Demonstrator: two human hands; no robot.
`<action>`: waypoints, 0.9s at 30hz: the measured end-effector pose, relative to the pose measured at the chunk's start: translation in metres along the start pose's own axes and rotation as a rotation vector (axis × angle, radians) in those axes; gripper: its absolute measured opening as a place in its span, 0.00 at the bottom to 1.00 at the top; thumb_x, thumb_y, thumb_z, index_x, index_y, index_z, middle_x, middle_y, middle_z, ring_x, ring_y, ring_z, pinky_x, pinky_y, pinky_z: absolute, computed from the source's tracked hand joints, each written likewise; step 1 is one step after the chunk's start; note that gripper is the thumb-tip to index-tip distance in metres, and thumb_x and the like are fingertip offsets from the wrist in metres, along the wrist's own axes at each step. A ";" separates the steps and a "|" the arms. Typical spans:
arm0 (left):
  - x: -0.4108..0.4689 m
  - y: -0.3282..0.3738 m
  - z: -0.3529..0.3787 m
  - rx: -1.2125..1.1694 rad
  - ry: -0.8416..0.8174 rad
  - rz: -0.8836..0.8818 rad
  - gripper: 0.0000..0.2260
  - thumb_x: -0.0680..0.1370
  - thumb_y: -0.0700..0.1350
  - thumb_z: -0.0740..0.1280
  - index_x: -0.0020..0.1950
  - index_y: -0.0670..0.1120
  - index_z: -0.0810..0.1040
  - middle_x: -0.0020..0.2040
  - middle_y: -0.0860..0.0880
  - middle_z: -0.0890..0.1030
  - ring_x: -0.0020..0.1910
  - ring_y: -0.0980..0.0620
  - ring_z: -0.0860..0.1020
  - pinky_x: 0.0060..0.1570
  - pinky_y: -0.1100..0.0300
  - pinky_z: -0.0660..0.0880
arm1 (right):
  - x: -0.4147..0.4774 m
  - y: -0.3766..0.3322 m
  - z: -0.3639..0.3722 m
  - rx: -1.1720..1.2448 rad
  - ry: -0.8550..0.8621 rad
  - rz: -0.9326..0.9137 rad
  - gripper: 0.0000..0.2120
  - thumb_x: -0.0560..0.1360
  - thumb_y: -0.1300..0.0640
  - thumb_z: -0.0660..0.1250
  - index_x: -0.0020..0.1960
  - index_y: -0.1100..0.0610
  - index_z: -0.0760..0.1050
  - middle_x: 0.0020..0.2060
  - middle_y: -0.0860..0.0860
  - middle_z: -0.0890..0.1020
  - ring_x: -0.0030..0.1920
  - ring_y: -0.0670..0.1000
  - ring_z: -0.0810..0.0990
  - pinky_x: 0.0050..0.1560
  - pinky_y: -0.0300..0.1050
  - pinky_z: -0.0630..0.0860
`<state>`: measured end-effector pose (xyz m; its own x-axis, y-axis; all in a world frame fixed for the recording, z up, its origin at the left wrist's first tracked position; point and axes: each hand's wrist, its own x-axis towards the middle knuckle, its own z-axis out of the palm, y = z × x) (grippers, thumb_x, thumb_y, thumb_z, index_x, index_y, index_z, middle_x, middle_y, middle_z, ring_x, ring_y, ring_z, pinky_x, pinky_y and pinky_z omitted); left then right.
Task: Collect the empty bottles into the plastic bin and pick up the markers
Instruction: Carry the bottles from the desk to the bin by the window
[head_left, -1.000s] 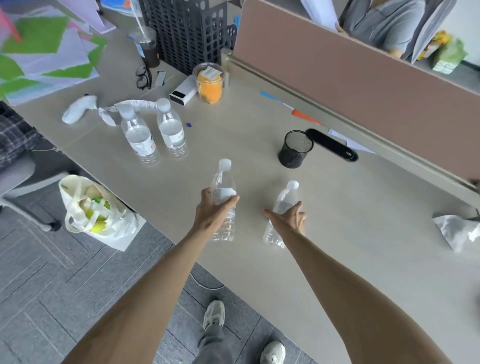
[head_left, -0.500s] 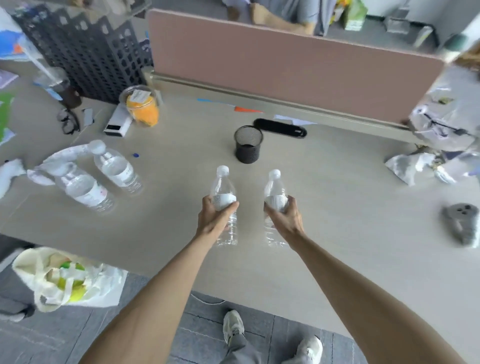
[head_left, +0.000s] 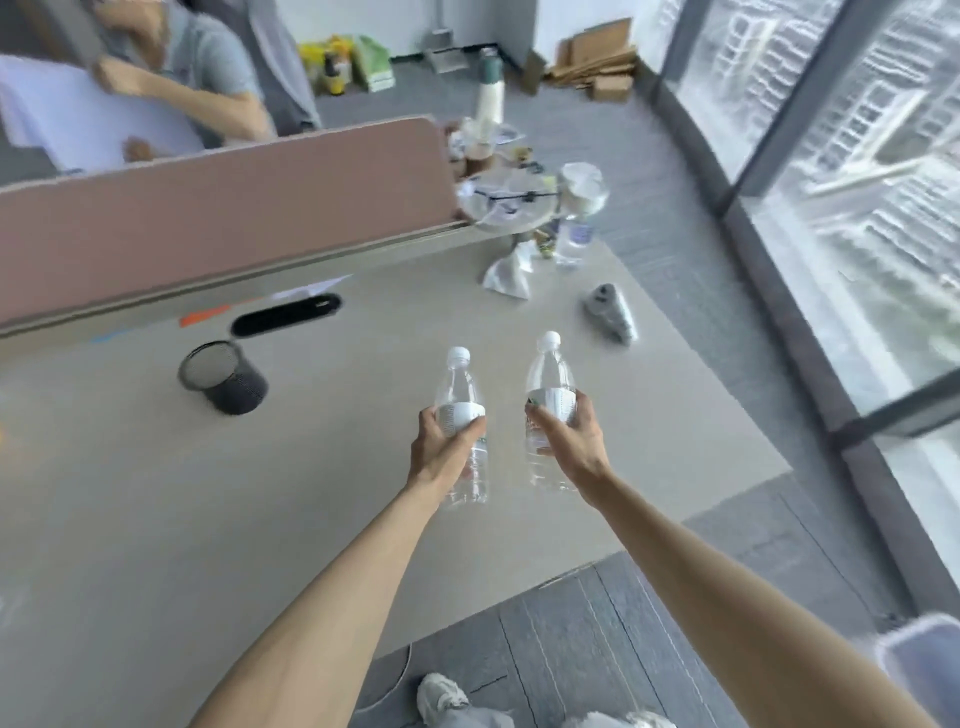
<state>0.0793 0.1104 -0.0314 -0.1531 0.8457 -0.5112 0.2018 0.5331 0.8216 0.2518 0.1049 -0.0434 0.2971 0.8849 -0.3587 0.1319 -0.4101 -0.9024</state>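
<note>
We hold two clear bottles with white caps, one in each of our hands, side by side and near upright over the right part of the surface, toward its near edge. The left bottle (head_left: 457, 382) sits in our left hand (head_left: 441, 452), whose fingers and thumb wrap its labelled middle. The right bottle (head_left: 549, 371) is clasped the same way by our right hand (head_left: 577, 441). We cannot tell whether their bases touch the surface (head_left: 156, 493).

The plastic bin (head_left: 922, 670) stands on the floor past the right edge, well apart from both bottles and blurred. A black mesh cup (head_left: 224, 378) stands to the left, toward the far edge, near a black oblong slot (head_left: 287, 315). At the far right corner lie a crumpled white wrapper (head_left: 508, 273), a third bottle (head_left: 571, 241) and a grey object (head_left: 609, 310). A pink divider panel (head_left: 234, 213) runs along the far edge.
</note>
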 end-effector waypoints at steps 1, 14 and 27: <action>-0.006 0.005 0.021 0.022 -0.029 0.015 0.26 0.71 0.56 0.71 0.64 0.51 0.67 0.52 0.50 0.78 0.43 0.54 0.79 0.26 0.66 0.74 | -0.001 0.005 -0.022 0.008 0.032 0.004 0.22 0.73 0.47 0.71 0.63 0.50 0.68 0.49 0.49 0.81 0.48 0.51 0.83 0.48 0.54 0.83; -0.118 0.072 0.348 0.246 -0.343 0.202 0.26 0.73 0.55 0.71 0.65 0.45 0.67 0.58 0.45 0.76 0.50 0.48 0.77 0.18 0.70 0.69 | -0.041 0.074 -0.356 0.153 0.370 0.007 0.25 0.73 0.47 0.71 0.65 0.51 0.66 0.51 0.48 0.80 0.49 0.50 0.83 0.47 0.55 0.84; -0.277 0.032 0.615 0.639 -0.778 0.371 0.29 0.72 0.58 0.71 0.66 0.46 0.66 0.55 0.46 0.77 0.50 0.46 0.74 0.47 0.58 0.70 | -0.174 0.205 -0.594 0.344 0.904 0.241 0.30 0.73 0.47 0.72 0.70 0.55 0.66 0.57 0.52 0.78 0.54 0.52 0.78 0.57 0.52 0.77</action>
<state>0.7234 -0.0924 -0.0185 0.6349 0.6190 -0.4623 0.6122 -0.0381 0.7898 0.7891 -0.2642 -0.0242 0.9072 0.2268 -0.3542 -0.2656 -0.3441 -0.9006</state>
